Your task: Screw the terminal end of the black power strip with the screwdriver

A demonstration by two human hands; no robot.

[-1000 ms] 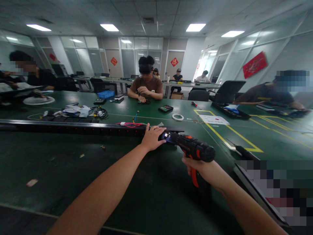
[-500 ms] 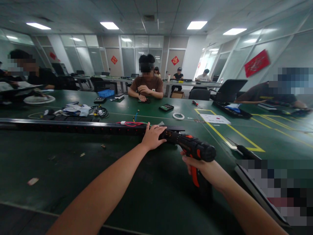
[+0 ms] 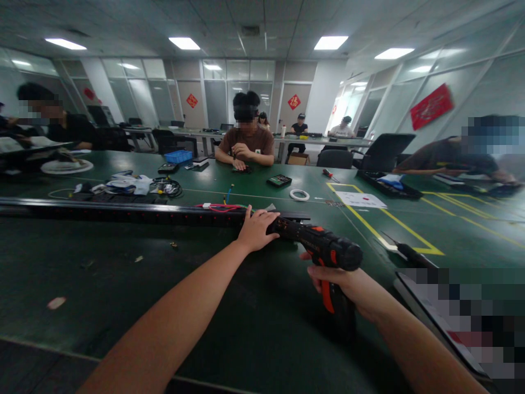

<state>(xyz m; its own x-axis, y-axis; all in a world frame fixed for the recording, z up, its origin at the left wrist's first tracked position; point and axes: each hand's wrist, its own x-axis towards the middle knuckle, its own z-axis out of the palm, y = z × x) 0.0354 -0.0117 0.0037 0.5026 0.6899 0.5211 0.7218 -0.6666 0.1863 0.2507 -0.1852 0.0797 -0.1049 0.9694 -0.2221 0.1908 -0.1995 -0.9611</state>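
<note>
A long black rail [image 3: 123, 212] with a row of small red marks along its side lies across the table. My left hand [image 3: 257, 230] lies over the top of its right end, fingers spread. My right hand [image 3: 342, 276] is wrapped round the grip of a black and orange cordless drill [image 3: 328, 246], which points left. Its front end meets the rail's end close to my left thumb; the exact contact point is too dark to make out. Red wires [image 3: 221, 207] with a white connector lie along the rail's top, left of my left hand.
Beyond the rail lie a bundle of cables [image 3: 166, 187], a white ring-shaped roll [image 3: 299, 195], a blue basket [image 3: 178, 156] and a paper sheet [image 3: 361, 199]. To the right are a black-handled screwdriver [image 3: 410, 254] and a flat panel [image 3: 438, 317]. A person [image 3: 246, 139] sits opposite.
Both hands, the drill and the rail keep almost the same place. The fingers of my right hand have shifted slightly at the drill's trigger area.
</note>
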